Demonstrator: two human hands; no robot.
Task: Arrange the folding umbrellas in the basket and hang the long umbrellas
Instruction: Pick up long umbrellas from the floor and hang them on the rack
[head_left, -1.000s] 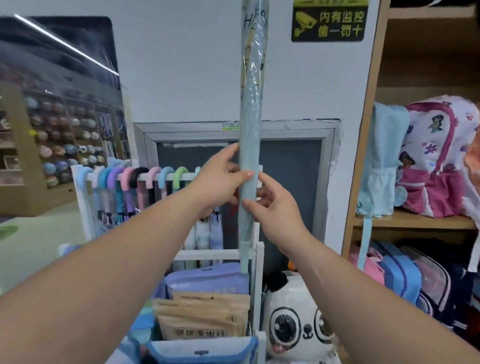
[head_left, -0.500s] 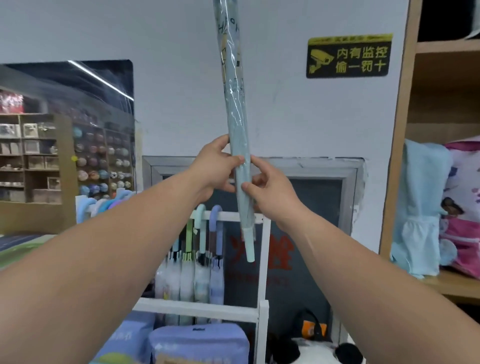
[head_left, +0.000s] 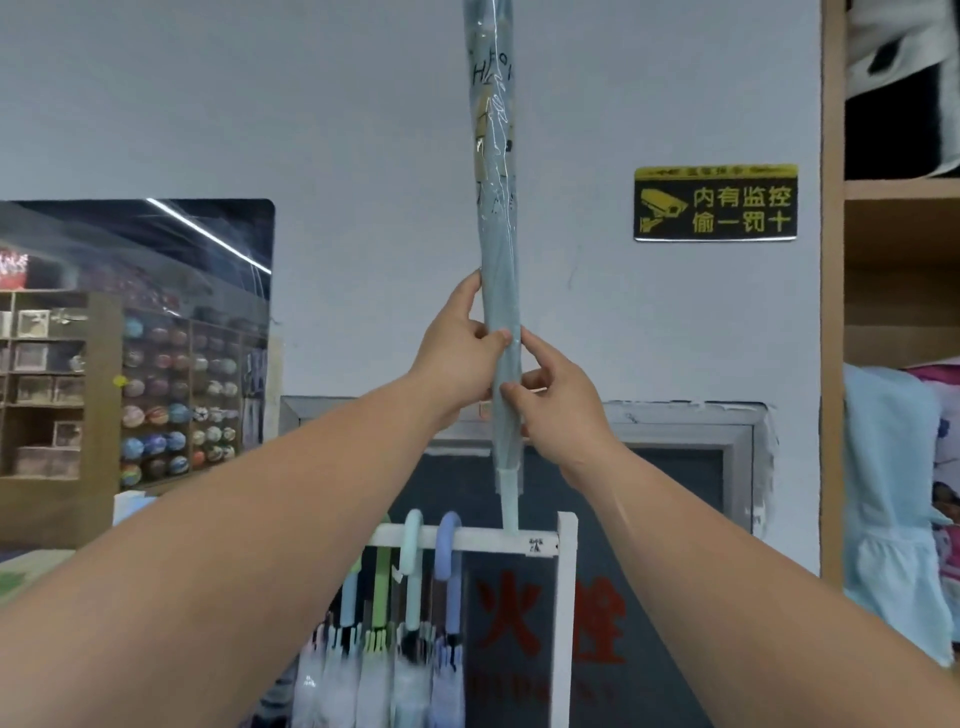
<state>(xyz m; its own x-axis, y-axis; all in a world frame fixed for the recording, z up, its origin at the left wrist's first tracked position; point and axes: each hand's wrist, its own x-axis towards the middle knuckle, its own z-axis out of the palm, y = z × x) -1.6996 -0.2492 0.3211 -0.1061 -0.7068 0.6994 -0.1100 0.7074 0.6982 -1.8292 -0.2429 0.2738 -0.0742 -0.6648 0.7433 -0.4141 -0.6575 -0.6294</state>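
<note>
I hold a long pale-blue umbrella (head_left: 500, 208) in a clear plastic sleeve upright, its upper end out of the top of the view. My left hand (head_left: 457, 353) grips its shaft from the left and my right hand (head_left: 558, 400) pinches it from the right, slightly lower. The umbrella's lower tip (head_left: 510, 512) hangs just above the white rail (head_left: 483, 538) of the rack. Several long umbrellas (head_left: 415, 571) hang on that rail by curved pastel handles. No basket or folding umbrellas are in view.
The white rack post (head_left: 566, 613) stands at the rail's right end, before a dark framed wall panel (head_left: 675, 519). Wooden shelving (head_left: 831, 312) with a light-blue garment (head_left: 888, 493) is at the right. A mirror or window (head_left: 156, 338) at the left shows shop shelves.
The view has tilted upward, so the rack sits lower in frame. The umbrella has gone from slightly tilted to nearly vertical, its tip close over the rail's right end.
</note>
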